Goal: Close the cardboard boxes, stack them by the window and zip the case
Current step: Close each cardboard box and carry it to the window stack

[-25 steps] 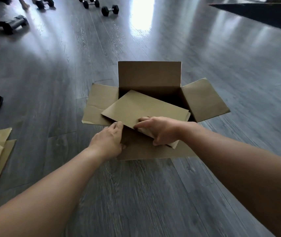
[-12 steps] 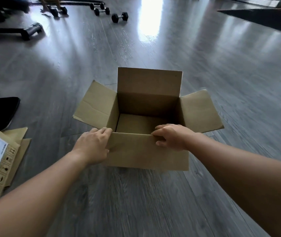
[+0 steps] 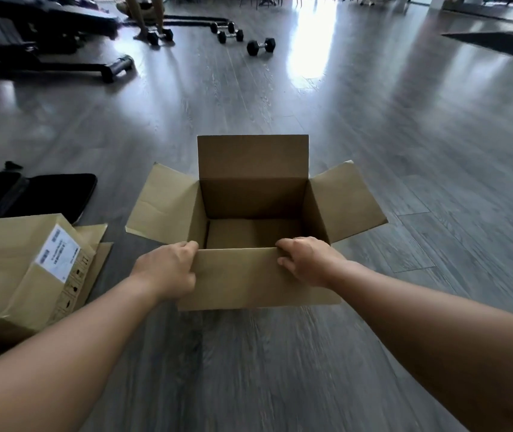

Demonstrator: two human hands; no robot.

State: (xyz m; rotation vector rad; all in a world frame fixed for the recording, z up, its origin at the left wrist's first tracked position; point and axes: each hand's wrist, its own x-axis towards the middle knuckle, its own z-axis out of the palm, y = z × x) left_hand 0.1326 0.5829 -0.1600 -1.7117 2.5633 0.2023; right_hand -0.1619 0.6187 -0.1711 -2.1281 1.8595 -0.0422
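Note:
An open brown cardboard box (image 3: pixel 253 194) stands on the grey floor in front of me, its far flap upright and its side flaps spread outward. The near flap (image 3: pixel 249 279) hangs down toward me. My left hand (image 3: pixel 166 271) grips that flap's left top corner, and my right hand (image 3: pixel 306 263) grips its right top corner with fingers curled over the edge. The box looks empty inside. A second cardboard box (image 3: pixel 21 269) with a white label lies at the left. A black case (image 3: pixel 30 194) lies open on the floor behind it.
Several dumbbells (image 3: pixel 260 46) and a black exercise bench (image 3: pixel 46 42) sit at the far left and centre. A person's legs (image 3: pixel 143 14) show at the top. A dark mat (image 3: pixel 498 45) lies far right. Grey plank floor surrounds the box.
A loose cardboard sheet that lay tilted in the box went down inside it. Both hands moved to the near flap's corners. The view rose, showing more of the room and the second box.

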